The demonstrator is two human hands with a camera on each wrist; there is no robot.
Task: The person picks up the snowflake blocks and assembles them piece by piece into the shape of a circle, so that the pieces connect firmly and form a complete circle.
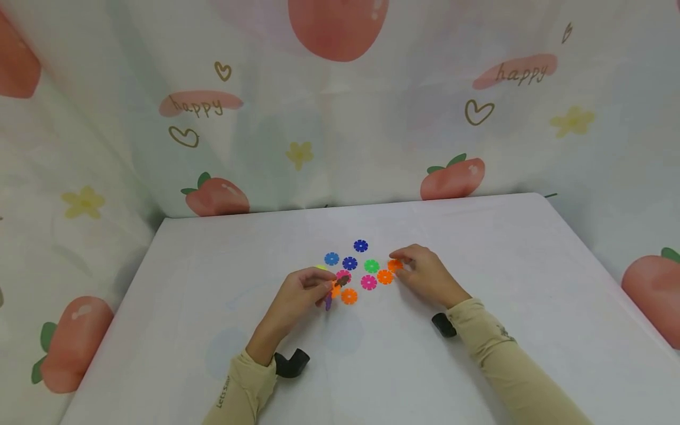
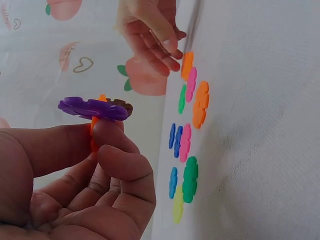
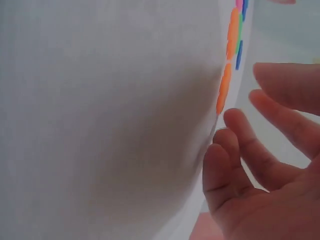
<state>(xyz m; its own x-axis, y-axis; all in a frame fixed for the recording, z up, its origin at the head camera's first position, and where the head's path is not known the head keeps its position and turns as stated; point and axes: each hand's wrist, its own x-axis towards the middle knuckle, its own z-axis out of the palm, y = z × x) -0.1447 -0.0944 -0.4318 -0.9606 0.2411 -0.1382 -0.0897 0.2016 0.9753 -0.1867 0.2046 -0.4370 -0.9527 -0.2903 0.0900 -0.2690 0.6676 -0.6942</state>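
Note:
My left hand [image 1: 297, 300] pinches a joined piece of notched plastic discs between thumb and finger, raised above the table. In the left wrist view a purple disc [image 2: 92, 108] lies across the top, an orange disc [image 2: 94, 134] stands between the fingertips, and a brown disc [image 2: 122, 106] shows behind. My right hand [image 1: 425, 273] hovers with loosely bent, parted fingers at the rightmost orange disc [image 1: 394, 265]. In the right wrist view nothing sits between its fingers; contact with the disc cannot be told. Another orange disc [image 1: 385, 277] lies just left of it.
Loose discs lie flat on the white table [image 1: 159, 330] between the hands: blue [image 1: 360, 245], light blue [image 1: 332, 258], green [image 1: 371, 266], pink [image 1: 369, 282] and orange [image 1: 349, 296]. A yellow disc [image 2: 178, 204] is mostly hidden behind the left hand in the head view. A printed curtain [image 1: 361, 130] stands behind.

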